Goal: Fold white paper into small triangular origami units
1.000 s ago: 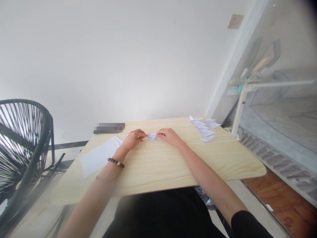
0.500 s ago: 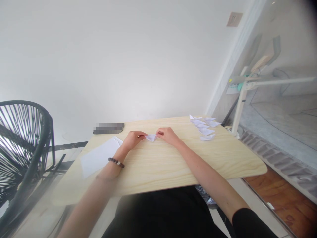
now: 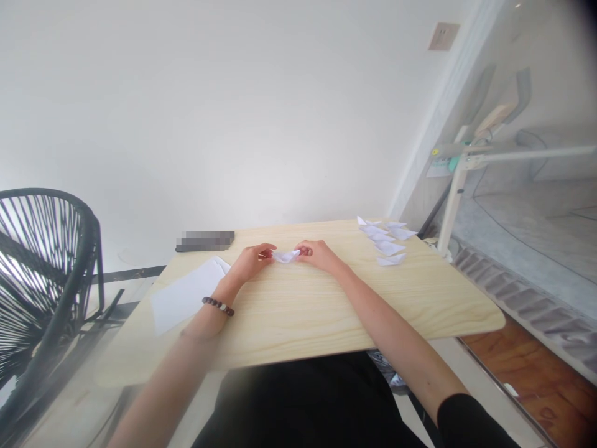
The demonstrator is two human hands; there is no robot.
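A small folded white paper boat (image 3: 285, 256) is held over the middle of the table, its two pointed ends turned up. My left hand (image 3: 254, 261) pinches its left end between thumb and fingers. At the other end, my right hand (image 3: 317, 255) is closed on the right tip, fingers curled. Several similar folded paper boats (image 3: 389, 247) stand in a cluster at the table's back right. Flat white paper sheets (image 3: 184, 298) lie to the left, partly behind my left forearm, which wears a dark beaded bracelet.
The light wooden table (image 3: 298, 323) has its far side near a white wall. A dark object, blurred out by pixels (image 3: 205, 241), lies at its back left corner. A black woven chair (image 3: 46, 280) stands left; a white metal frame (image 3: 452, 211) rises at right.
The hands have spread slightly apart, and the paper boat between them now looks wider and flatter, with its ends drawn outward. The other papers lie as before.
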